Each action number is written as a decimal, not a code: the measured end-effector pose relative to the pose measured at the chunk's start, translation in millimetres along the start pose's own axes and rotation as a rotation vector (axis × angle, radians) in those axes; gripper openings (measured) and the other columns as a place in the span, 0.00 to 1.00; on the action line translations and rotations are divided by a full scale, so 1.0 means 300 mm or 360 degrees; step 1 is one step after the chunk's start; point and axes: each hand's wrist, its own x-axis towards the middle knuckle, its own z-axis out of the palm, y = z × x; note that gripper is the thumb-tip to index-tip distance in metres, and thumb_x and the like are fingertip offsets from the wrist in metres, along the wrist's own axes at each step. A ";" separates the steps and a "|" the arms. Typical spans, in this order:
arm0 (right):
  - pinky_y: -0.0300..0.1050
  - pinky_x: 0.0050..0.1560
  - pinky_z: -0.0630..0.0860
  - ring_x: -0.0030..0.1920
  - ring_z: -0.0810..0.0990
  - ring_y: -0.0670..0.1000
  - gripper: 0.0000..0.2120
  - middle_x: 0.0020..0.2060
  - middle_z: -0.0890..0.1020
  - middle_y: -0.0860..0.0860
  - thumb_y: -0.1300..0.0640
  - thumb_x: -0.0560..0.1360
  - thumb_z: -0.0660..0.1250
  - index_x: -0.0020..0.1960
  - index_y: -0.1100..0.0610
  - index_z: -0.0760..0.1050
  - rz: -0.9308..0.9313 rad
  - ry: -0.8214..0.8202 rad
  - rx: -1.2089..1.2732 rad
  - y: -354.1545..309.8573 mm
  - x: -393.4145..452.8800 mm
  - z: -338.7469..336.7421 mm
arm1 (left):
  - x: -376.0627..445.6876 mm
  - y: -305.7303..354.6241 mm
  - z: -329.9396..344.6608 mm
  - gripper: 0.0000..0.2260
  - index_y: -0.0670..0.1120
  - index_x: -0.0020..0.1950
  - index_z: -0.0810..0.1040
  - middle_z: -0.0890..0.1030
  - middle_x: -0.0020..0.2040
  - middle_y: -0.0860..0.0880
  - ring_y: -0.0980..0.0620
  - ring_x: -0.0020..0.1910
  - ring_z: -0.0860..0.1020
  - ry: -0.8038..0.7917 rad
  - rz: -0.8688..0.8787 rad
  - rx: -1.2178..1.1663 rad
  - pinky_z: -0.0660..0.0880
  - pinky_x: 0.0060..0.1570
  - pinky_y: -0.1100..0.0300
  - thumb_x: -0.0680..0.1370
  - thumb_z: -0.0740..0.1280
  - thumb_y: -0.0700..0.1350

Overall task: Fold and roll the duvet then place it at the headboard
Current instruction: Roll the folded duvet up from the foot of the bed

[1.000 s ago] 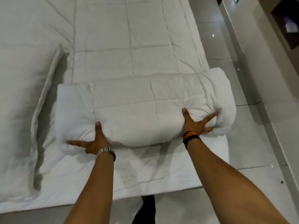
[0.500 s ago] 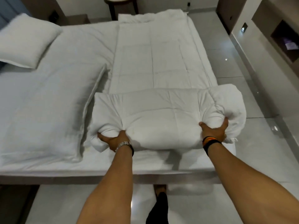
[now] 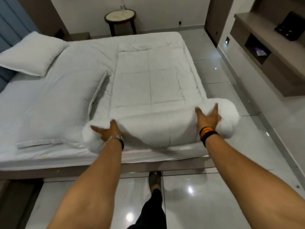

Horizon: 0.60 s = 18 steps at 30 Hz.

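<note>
Dim, cool indoor light. Ceiling lamps glare as bright spots on the glossy floor (image 3: 189,192). Both hands (image 3: 109,132) show motion blur. Wide-angle bending curves the edges beyond the floor.

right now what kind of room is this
Most likely a hotel bedroom: a white-sheeted bed with a pillow, a round side table by the wall, and built-in shelving over glossy floor tiles.

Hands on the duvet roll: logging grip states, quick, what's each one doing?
Left hand: open, fingers spread, pressing on the duvet roll.
Right hand: open, fingers spread, pressing on the roll.
</note>
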 end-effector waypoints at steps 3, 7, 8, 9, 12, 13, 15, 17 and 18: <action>0.48 0.76 0.67 0.78 0.66 0.52 0.41 0.83 0.54 0.52 0.50 0.79 0.73 0.84 0.43 0.53 -0.0286 -0.0047 0.0083 -0.087 0.097 0.061 | 0.086 0.104 0.119 0.37 0.62 0.84 0.46 0.76 0.73 0.41 0.38 0.64 0.80 -0.0143 0.0367 0.0059 0.74 0.67 0.43 0.83 0.65 0.54; 0.54 0.81 0.57 0.83 0.49 0.58 0.42 0.84 0.43 0.59 0.43 0.79 0.71 0.84 0.43 0.49 0.0063 0.0054 -0.0175 0.141 0.172 0.141 | 0.231 -0.052 0.214 0.32 0.60 0.84 0.52 0.69 0.77 0.39 0.37 0.72 0.73 0.0089 0.0203 0.0194 0.70 0.69 0.44 0.83 0.63 0.59; 0.55 0.80 0.57 0.83 0.49 0.61 0.45 0.83 0.39 0.60 0.40 0.77 0.71 0.84 0.41 0.46 0.0235 0.0036 -0.0185 0.209 0.192 0.176 | 0.275 -0.122 0.248 0.35 0.62 0.84 0.48 0.62 0.80 0.37 0.33 0.74 0.69 0.0072 0.0033 0.0288 0.67 0.69 0.38 0.82 0.62 0.63; 0.56 0.79 0.58 0.83 0.50 0.63 0.49 0.82 0.35 0.60 0.37 0.75 0.72 0.84 0.38 0.43 0.0369 0.0014 -0.0173 0.261 0.222 0.216 | 0.313 -0.178 0.286 0.39 0.64 0.83 0.43 0.55 0.82 0.35 0.30 0.75 0.66 0.0014 -0.0136 0.0354 0.65 0.69 0.33 0.80 0.63 0.67; 0.60 0.79 0.56 0.83 0.43 0.62 0.61 0.81 0.31 0.58 0.29 0.65 0.75 0.81 0.33 0.34 0.0394 -0.0019 -0.0108 0.306 0.380 0.374 | 0.472 -0.250 0.444 0.55 0.66 0.81 0.33 0.47 0.83 0.33 0.30 0.79 0.59 -0.0109 -0.0263 0.0293 0.64 0.68 0.26 0.69 0.70 0.73; 0.62 0.79 0.56 0.83 0.40 0.60 0.65 0.81 0.31 0.59 0.28 0.61 0.76 0.80 0.32 0.32 0.0381 0.0006 -0.0068 0.296 0.455 0.440 | 0.529 -0.244 0.506 0.59 0.66 0.80 0.32 0.46 0.83 0.33 0.31 0.80 0.57 -0.0079 -0.0249 0.0256 0.64 0.68 0.26 0.67 0.73 0.72; 0.68 0.77 0.60 0.83 0.41 0.62 0.70 0.81 0.31 0.61 0.29 0.57 0.80 0.79 0.31 0.30 0.0470 0.0126 -0.0024 0.256 0.591 0.568 | 0.629 -0.215 0.629 0.66 0.62 0.81 0.32 0.42 0.83 0.35 0.33 0.81 0.54 0.0098 -0.0233 0.0229 0.61 0.72 0.30 0.61 0.78 0.70; 0.69 0.77 0.59 0.83 0.44 0.63 0.73 0.81 0.32 0.62 0.30 0.54 0.82 0.79 0.32 0.31 0.0606 0.0267 -0.0032 0.237 0.703 0.676 | 0.712 -0.190 0.737 0.71 0.63 0.81 0.32 0.41 0.83 0.36 0.33 0.80 0.56 0.0255 -0.0363 0.0247 0.60 0.72 0.33 0.56 0.81 0.70; 0.68 0.77 0.59 0.83 0.45 0.62 0.74 0.81 0.33 0.62 0.31 0.53 0.83 0.80 0.32 0.31 0.0631 0.0335 -0.0036 0.235 0.744 0.716 | 0.742 -0.187 0.777 0.72 0.66 0.80 0.32 0.42 0.82 0.36 0.32 0.79 0.60 0.0302 -0.0432 0.0268 0.63 0.70 0.32 0.54 0.82 0.70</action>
